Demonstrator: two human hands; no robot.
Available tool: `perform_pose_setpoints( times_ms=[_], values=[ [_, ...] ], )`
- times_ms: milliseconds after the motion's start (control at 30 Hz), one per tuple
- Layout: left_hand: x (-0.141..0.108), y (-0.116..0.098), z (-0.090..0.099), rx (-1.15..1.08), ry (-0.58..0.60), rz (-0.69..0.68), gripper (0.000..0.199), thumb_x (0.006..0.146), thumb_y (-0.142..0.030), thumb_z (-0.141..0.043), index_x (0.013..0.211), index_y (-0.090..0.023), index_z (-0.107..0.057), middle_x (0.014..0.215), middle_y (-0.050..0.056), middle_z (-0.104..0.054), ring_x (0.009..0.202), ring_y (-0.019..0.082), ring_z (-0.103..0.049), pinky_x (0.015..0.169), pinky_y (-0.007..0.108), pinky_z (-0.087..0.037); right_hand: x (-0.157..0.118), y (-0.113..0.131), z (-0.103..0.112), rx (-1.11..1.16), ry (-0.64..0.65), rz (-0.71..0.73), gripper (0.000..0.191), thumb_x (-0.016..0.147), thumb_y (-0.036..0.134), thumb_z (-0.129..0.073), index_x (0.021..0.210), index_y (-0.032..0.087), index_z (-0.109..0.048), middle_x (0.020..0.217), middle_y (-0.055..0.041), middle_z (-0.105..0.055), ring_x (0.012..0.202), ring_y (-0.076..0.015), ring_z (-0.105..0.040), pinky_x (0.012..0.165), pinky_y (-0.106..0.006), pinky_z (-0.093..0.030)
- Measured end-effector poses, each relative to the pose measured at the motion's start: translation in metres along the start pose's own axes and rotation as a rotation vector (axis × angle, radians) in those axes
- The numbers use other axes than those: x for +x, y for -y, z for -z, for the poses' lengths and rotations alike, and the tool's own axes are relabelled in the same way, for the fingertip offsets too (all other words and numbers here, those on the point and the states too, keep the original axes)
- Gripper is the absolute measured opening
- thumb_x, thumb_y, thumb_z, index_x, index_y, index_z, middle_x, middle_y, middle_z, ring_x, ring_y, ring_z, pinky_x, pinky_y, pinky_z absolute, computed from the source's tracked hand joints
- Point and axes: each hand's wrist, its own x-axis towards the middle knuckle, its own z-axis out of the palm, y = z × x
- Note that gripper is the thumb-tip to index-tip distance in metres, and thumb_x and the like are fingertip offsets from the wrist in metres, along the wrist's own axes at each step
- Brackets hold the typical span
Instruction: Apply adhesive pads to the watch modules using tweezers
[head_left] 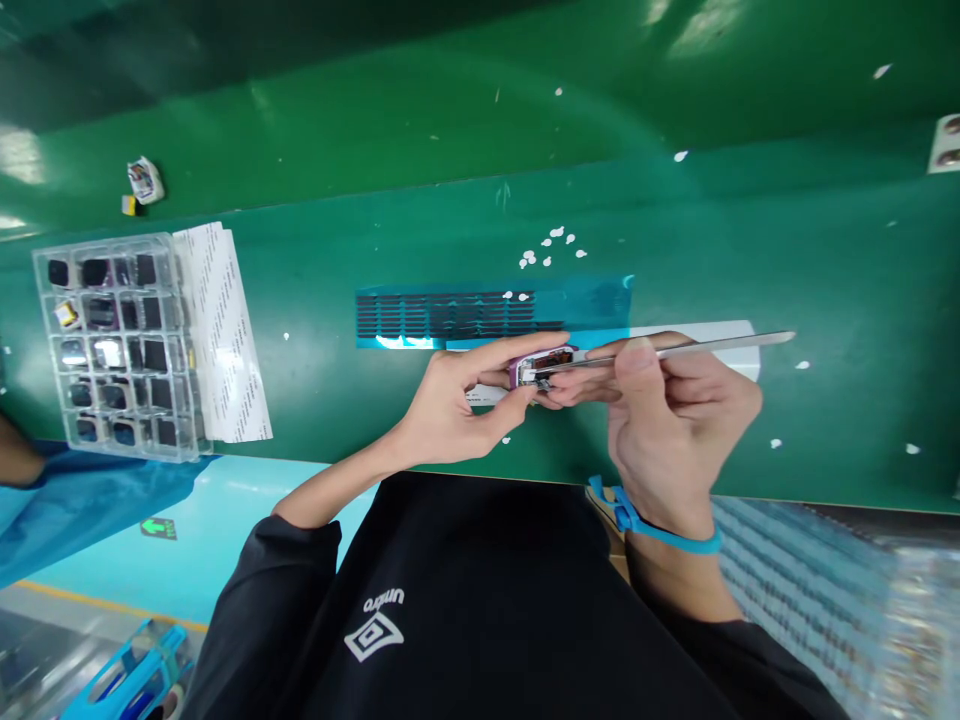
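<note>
The tweezers (675, 350) are bare, shiny metal. The small part (541, 366) has a glossy purple plastic shell. The tray (112, 345) is clear, glossy plastic. The table (825, 280) looks smooth and green, with a soft sheen. The wristband (660, 530) is blue plastic.

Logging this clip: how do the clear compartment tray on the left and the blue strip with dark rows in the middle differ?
The clear compartment tray is a raised, transparent grid holding dark square parts; the blue strip lies flat, with fine dark rows covering only its left part. The tray sits far from both hands; the strip lies just beyond the left hand and right hand, which hold a small purple part and tweezers. Both rest on the green table.
</note>
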Motion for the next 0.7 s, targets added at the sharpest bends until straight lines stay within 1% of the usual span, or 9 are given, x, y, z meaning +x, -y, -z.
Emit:
perform_pose_setpoints(
  times_ms=[100,300,467,567,700],
  values=[
    [-0.0004,-0.0010,0.0001,0.002,-0.014,-0.013,0.038,0.096,-0.017,-0.061,0.133,-0.020,-0.068,0.118,0.005,-0.081,0.083,0.016,-0.082,0.074,0.023,-0.068,0.0003,0.0018,0.0000,-0.003,0.005,-0.012,0.019,0.094,0.038,-0.075,0.085,0.021,-0.081,0.073,-0.0043,-0.078,0.060,-0.0194,-0.075,0.064,-0.034,-0.068],
    [-0.0009,-0.0014,0.0002,0.002,-0.026,-0.003,0.038,0.095,-0.017,-0.062,0.133,-0.021,-0.068,0.118,0.004,-0.082,0.085,0.017,-0.083,0.076,0.022,-0.068,0.0009,0.0019,-0.0017,-0.029,-0.018,-0.026,0.027,0.092,0.043,-0.077,0.078,0.020,-0.076,0.071,-0.0051,-0.077,0.065,-0.0225,-0.077,0.066,-0.037,-0.070],
    [-0.0009,-0.0013,-0.0005,-0.006,-0.033,-0.018,0.039,0.096,-0.017,-0.062,0.134,-0.019,-0.067,0.111,0.004,-0.083,0.087,0.018,-0.083,0.075,0.023,-0.069,0.0017,-0.0003,-0.0024,-0.003,-0.017,-0.045,0.028,0.091,0.041,-0.077,0.072,0.021,-0.073,0.072,-0.0038,-0.076,0.066,-0.0220,-0.077,0.066,-0.037,-0.070],
    [-0.0011,-0.0019,-0.0006,0.007,-0.036,-0.010,0.039,0.095,-0.016,-0.061,0.134,-0.018,-0.067,0.109,0.005,-0.084,0.084,0.018,-0.083,0.075,0.024,-0.069,0.0024,-0.0009,-0.0020,0.011,-0.013,-0.053,0.027,0.091,0.040,-0.078,0.072,0.021,-0.073,0.072,-0.0036,-0.076,0.065,-0.0214,-0.077,0.066,-0.036,-0.070],
    [-0.0007,-0.0012,-0.0020,0.004,-0.033,-0.005,0.040,0.096,-0.016,-0.061,0.135,-0.018,-0.067,0.106,0.005,-0.084,0.086,0.019,-0.083,0.077,0.026,-0.070,0.0025,0.0001,-0.0018,-0.007,-0.021,-0.063,0.027,0.091,0.043,-0.077,0.076,0.021,-0.076,0.071,-0.0047,-0.076,0.065,-0.0232,-0.077,0.066,-0.039,-0.070]
  ],
)
